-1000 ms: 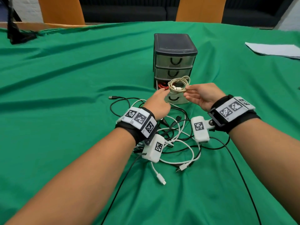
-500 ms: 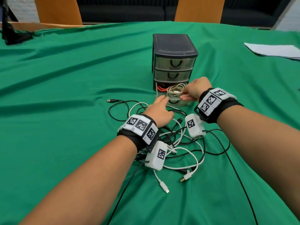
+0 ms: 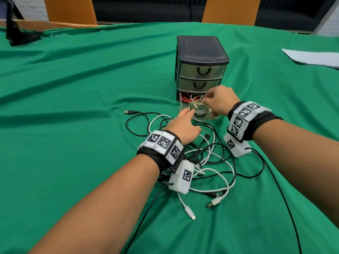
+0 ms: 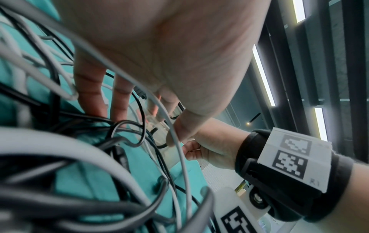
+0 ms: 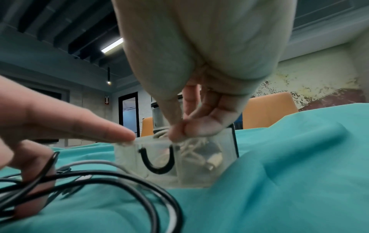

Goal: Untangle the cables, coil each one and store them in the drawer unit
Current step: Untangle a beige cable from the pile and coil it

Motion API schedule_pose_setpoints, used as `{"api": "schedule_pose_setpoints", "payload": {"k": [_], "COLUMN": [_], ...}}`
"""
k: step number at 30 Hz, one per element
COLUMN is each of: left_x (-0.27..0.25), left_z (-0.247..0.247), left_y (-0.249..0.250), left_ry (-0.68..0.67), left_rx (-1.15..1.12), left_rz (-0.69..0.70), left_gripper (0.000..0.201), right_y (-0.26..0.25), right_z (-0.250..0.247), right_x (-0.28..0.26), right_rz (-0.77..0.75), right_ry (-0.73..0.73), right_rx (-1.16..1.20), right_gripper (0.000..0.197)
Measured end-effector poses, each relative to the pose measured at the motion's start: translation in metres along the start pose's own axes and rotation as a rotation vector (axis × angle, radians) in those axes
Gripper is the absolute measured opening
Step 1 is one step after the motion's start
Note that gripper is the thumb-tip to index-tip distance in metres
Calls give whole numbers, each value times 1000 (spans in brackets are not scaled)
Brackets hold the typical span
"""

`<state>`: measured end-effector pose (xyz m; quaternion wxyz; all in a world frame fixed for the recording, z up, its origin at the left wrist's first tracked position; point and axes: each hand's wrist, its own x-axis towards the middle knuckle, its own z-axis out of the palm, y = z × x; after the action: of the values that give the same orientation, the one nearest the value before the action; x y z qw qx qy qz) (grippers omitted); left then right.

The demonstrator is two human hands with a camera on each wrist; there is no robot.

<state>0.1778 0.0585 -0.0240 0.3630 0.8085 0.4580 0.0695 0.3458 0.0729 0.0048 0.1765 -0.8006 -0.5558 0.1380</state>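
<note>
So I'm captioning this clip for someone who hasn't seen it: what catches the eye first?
The right hand lowering a coiled cream cable into the open bottom drawer of the dark drawer unit, mid-table. The left hand touches that drawer's front rim. Nearer the person, a tangle of black and white cables sprawls on the green cloth.

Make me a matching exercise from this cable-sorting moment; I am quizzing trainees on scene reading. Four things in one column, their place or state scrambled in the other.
Things
1. bottom drawer
2. top drawer
3. cream coiled cable
4. red cable

States
A. closed
B. pinched by the right hand, over the open drawer
C. pulled open, left hand fingertip at its front rim
D. lying at the back of the open drawer

Pairs: 1-C, 2-A, 3-B, 4-D
</note>
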Motion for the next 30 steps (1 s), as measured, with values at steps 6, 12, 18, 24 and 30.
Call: {"api": "schedule_pose_setpoints", "payload": {"k": [6,12,18,24,30], "left_x": [-1,-1,1,-1,-3], "left_z": [1,1,2,2,1], "left_y": [0,0,-3,-1,0], "left_ry": [5,13,16,31,44], "left_rx": [-1,0,-28,-28,-15], "left_rz": [0,-3,-14,0,13], "left_gripper": [72,73,73,71,67], "right_y": [3,-2,4,5,-8], "right_z": [-7,-3,8,13,7], "right_x": [-1,-10,-19,-18,-8], "right_rz": [-135,-332,-362,-305,-244], "right_ry": [70,-58,-187,-261,-232], "right_rx": [-53,-102,-306,-387,-474], "right_gripper": [10,22,39,46,31]}}
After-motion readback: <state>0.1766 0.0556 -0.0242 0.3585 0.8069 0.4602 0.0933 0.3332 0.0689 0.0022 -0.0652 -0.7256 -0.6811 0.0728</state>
